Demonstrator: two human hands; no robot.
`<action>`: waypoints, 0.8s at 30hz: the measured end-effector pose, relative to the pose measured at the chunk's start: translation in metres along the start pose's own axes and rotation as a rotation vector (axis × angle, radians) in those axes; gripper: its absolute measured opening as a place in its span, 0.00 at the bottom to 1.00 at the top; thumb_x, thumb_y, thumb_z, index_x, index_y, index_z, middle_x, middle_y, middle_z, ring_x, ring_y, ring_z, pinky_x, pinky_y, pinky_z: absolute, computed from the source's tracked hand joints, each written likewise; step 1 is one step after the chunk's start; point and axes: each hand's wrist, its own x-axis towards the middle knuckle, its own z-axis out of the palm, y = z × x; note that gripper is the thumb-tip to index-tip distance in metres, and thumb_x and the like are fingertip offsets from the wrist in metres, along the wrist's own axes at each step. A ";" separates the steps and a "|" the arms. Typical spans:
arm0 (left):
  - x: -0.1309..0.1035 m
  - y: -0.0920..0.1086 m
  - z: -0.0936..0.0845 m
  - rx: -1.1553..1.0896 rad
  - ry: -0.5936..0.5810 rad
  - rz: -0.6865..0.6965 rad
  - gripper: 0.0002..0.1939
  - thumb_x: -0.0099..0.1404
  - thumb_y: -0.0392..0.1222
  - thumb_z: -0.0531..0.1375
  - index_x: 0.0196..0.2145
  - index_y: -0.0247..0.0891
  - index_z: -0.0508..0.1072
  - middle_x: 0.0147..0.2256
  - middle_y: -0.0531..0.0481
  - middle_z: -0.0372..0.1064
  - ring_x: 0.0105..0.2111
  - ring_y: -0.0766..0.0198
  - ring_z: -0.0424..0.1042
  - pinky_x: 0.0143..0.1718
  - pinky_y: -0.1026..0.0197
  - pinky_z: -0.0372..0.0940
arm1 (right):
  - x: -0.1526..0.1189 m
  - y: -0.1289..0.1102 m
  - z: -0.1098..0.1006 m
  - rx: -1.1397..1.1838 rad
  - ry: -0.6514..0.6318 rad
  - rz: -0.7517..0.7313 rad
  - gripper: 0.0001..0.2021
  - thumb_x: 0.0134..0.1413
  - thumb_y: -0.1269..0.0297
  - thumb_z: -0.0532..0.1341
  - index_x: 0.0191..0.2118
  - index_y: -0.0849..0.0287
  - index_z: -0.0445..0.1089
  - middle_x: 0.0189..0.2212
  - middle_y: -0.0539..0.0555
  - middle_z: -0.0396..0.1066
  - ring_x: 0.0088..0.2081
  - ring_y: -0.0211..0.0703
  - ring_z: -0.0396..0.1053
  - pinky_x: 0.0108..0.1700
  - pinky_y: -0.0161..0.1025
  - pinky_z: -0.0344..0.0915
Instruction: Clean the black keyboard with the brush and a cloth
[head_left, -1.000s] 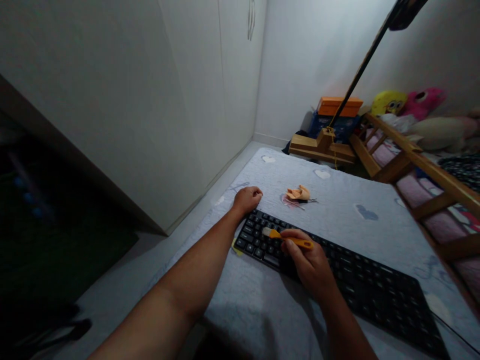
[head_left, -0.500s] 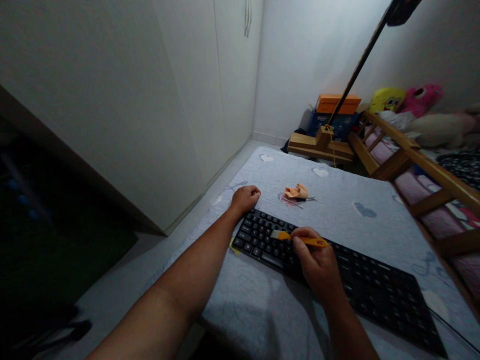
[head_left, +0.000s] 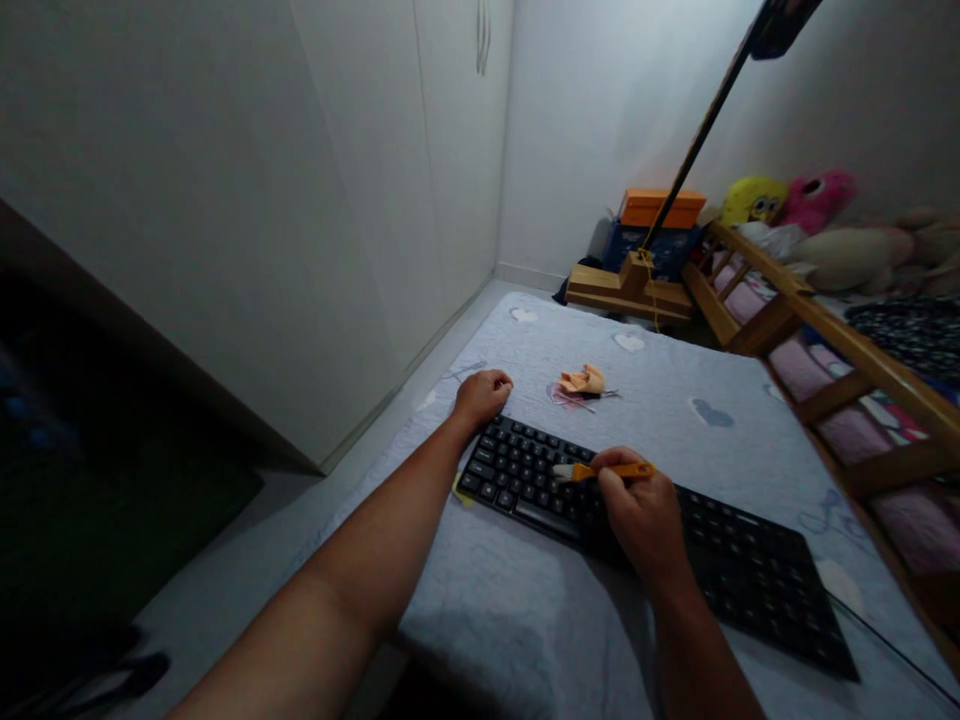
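Note:
A black keyboard lies slantwise across a pale bed-like surface with heart patterns. Pinched in my right hand is a small brush with an orange handle and pale bristles, held over the left half of the keys. The bristles are at the keys, though exact contact is hard to tell. My left hand rests curled in a loose fist at the keyboard's far left corner, with nothing visible in it. Beyond the keyboard sits a crumpled orange cloth with thin cotton-swab-like sticks beside it.
A white wardrobe rises on the left. At the far end stand a wooden base with a slanting dark pole, and an orange box. A wooden rail runs along the right. The keyboard's cable trails off right.
The brush has moved slightly right along the keys with my right hand. My left hand stays at the keyboard's corner. The whole view has shifted a little.

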 end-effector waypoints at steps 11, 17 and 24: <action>0.001 -0.002 0.001 -0.031 0.003 0.003 0.13 0.63 0.41 0.57 0.38 0.36 0.81 0.31 0.48 0.77 0.32 0.61 0.73 0.35 0.62 0.63 | 0.005 0.004 -0.015 0.054 0.076 0.011 0.08 0.47 0.60 0.55 0.27 0.57 0.70 0.17 0.46 0.61 0.20 0.39 0.59 0.25 0.36 0.56; 0.000 -0.002 0.001 -0.034 0.007 0.013 0.13 0.63 0.42 0.57 0.37 0.37 0.81 0.31 0.48 0.77 0.33 0.61 0.73 0.36 0.62 0.64 | 0.003 0.002 -0.011 0.026 -0.037 -0.036 0.09 0.49 0.62 0.55 0.27 0.56 0.70 0.19 0.48 0.65 0.24 0.41 0.64 0.27 0.36 0.59; -0.001 -0.004 0.004 -0.035 0.013 0.018 0.14 0.63 0.42 0.56 0.37 0.37 0.81 0.32 0.48 0.78 0.34 0.60 0.74 0.37 0.62 0.65 | 0.009 0.008 -0.029 -0.164 0.115 -0.024 0.07 0.44 0.63 0.54 0.21 0.55 0.66 0.14 0.47 0.61 0.18 0.40 0.60 0.26 0.37 0.55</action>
